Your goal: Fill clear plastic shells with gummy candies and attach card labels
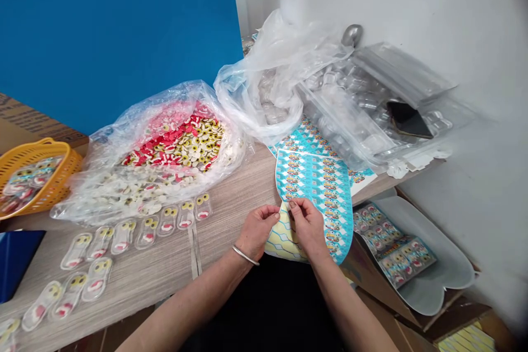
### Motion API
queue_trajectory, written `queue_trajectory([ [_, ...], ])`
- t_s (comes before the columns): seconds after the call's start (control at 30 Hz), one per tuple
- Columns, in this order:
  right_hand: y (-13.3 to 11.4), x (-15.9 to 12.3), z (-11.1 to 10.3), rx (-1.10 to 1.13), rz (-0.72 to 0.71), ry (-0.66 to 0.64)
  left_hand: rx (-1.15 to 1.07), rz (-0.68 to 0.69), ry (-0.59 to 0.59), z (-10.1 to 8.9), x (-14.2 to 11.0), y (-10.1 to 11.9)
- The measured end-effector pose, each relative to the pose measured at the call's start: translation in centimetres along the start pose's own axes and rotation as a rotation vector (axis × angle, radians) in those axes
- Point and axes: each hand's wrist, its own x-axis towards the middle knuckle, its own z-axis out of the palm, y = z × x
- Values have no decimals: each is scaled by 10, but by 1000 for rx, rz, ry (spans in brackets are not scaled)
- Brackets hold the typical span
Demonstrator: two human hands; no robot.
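Note:
My left hand [256, 231] and my right hand [307, 225] meet at the lower edge of a printed card sheet [315, 190], blue and white with rows of small labels. Both hands pinch it where its pale yellow wavy back [284, 239] curls up towards me. A metal bangle [245, 255] circles my left wrist. Left of my hands, clear blister packs [146, 232] holding candy eyes lie in rows on the wood-look table [165, 269]. Behind them, a clear plastic bag [103, 146] holds a heap of red, white and yellow candies.
Another printed sheet [305, 140] lies behind my hands. Clear blister trays [350, 115] and a phone [408, 120] are piled at the back right, beside a crumpled plastic bag [264, 88]. An orange basket [37, 148] stands at far left. Printed sheets [391, 247] lie in an open box below right.

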Motion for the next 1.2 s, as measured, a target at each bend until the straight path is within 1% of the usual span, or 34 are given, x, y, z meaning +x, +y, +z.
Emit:
queue_trajectory([
  [0.03, 1, 2, -2, 60, 44, -2, 24, 16, 20, -3, -2, 1],
  [0.07, 1, 3, -3, 114, 73, -9, 58, 63, 52, -5, -4, 2],
  [0.1, 2, 4, -4, 158, 89, -17, 122, 157, 82, -7, -8, 4],
  [0.13, 2, 4, -5, 193, 95, -27, 218, 301, 93, -9, -11, 5],
  [0.17, 2, 4, -5, 219, 93, -38, 342, 477, 69, -9, -14, 5],
  [0.2, 3, 5, -5, 243, 90, -49, 477, 654, 15, -8, -15, 5],
  [0.23, 3, 5, -4, 266, 91, -54, 606, 789, -49, -7, -16, 5],
  [0.27, 4, 6, -4, 291, 101, -49, 705, 854, -105, -5, -15, 3],
  [0.3, 5, 7, -4, 327, 122, -24, 760, 840, -137, -3, -13, 1],
  [0.33, 5, 8, -5, 378, 149, 22, 790, 782, -139, -1, -9, -1],
  [0.4, 1, 10, -10, 525, 202, 155, 831, 649, -98, 1, 1, -4],
  [0.47, -11, 11, -17, 669, 193, 278, 861, 585, -96, 2, 9, -5],
  [0.53, -30, 8, -23, 711, 83, 336, 860, 561, -107, 2, 13, -3],
  [0.57, -41, 6, -25, 672, -9, 365, 833, 541, -110, 3, 13, -1],
  [0.63, -58, -2, -24, 469, -231, 417, 682, 440, -126, 4, 8, 6],
  [0.67, -63, -5, -21, 321, -343, 413, 533, 352, -142, 4, 3, 10],
  [0.7, -66, -9, -16, 157, -447, 375, 337, 247, -169, 3, -2, 14],
  [0.73, -66, -12, -9, -2, -542, 303, 114, 140, -202, 1, -9, 19],
  [0.77, -63, -15, -1, -139, -628, 201, -108, 49, -229, -3, -16, 23],
  [0.8, -60, -18, 10, -246, -705, 84, -303, -9, -231, -9, -24, 27],
  [0.83, -57, -20, 21, -322, -773, -27, -450, -32, -206, -17, -31, 30],
  [0.87, -54, -23, 33, -373, -831, -138, -547, -29, -155, -27, -37, 33],
  [0.93, -54, -28, 59, -411, -909, -374, -653, 11, 19, -54, -47, 35],
  [1.0, -58, -32, 85, -397, -926, -600, -717, 61, 205, -87, -54, 34],
  [1.03, -61, -32, 97, -381, -907, -669, -735, 90, 282, -105, -58, 33],
  [1.07, -63, -31, 109, -379, -865, -692, -742, 121, 352, -122, -61, 33],
  [1.1, -64, -28, 121, -404, -803, -677, -732, 152, 413, -139, -66, 33],
  [1.2, -61, -15, 155, -647, -600, -550, -650, 224, 563, -179, -79, 33],
])
